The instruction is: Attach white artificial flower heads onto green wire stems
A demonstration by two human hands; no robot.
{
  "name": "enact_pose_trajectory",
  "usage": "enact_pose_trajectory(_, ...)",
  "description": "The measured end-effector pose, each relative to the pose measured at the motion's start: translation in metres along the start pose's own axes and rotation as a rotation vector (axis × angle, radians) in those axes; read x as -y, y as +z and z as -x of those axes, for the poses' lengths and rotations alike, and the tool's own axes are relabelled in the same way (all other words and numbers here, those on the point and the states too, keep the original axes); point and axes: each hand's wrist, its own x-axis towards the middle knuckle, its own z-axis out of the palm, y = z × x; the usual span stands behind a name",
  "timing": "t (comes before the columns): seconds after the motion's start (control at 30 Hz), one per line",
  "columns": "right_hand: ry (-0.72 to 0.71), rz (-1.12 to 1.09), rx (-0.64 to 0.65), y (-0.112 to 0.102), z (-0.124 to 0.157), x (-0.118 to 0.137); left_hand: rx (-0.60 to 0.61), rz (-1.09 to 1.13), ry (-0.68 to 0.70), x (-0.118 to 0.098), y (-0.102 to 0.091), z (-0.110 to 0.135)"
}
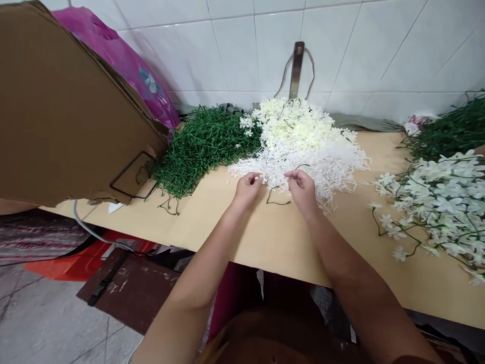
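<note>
My left hand (pixel 248 188) and my right hand (pixel 302 188) hover close together over the tan table (pixel 265 237), at the near edge of a heap of white plastic flower pieces (pixel 303 162). Each hand has its fingers pinched; the left pinches a small white piece, and what the right pinches is too small to name. A thin green stem (pixel 276 199) curls on the table between the two hands. Behind the white pieces lies a mound of cream artificial blossoms (pixel 293 124).
A pile of green plastic stems (pixel 197 149) lies left of the flowers. Assembled white flowers on green stems (pixel 439 202) cover the table's right side, with more green stems (pixel 450 129) behind. A large cardboard sheet (pixel 64 111) leans at left; a white tiled wall (pixel 341 50) stands behind.
</note>
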Motion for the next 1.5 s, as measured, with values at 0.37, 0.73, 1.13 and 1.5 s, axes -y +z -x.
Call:
enact_pose_trajectory(0.37,-0.081,0.16,0.117,0.008,0.008,-0.009,0.261,-0.126,0.082,0.011,-0.043,-0.026)
enact_pose_trajectory(0.73,-0.348,0.326,0.001,0.009,0.003,-0.005,0.286,0.105,-0.081,0.008,-0.033,-0.02)
enact_pose_trajectory(1.13,-0.491,0.36,0.09,0.026,0.027,0.006,0.269,0.198,-0.092,0.001,-0.018,0.022)
enact_pose_trajectory(1.5,-0.387,0.39,0.074,0.005,0.029,-0.006,0.154,0.184,0.018,0.014,0.006,0.045)
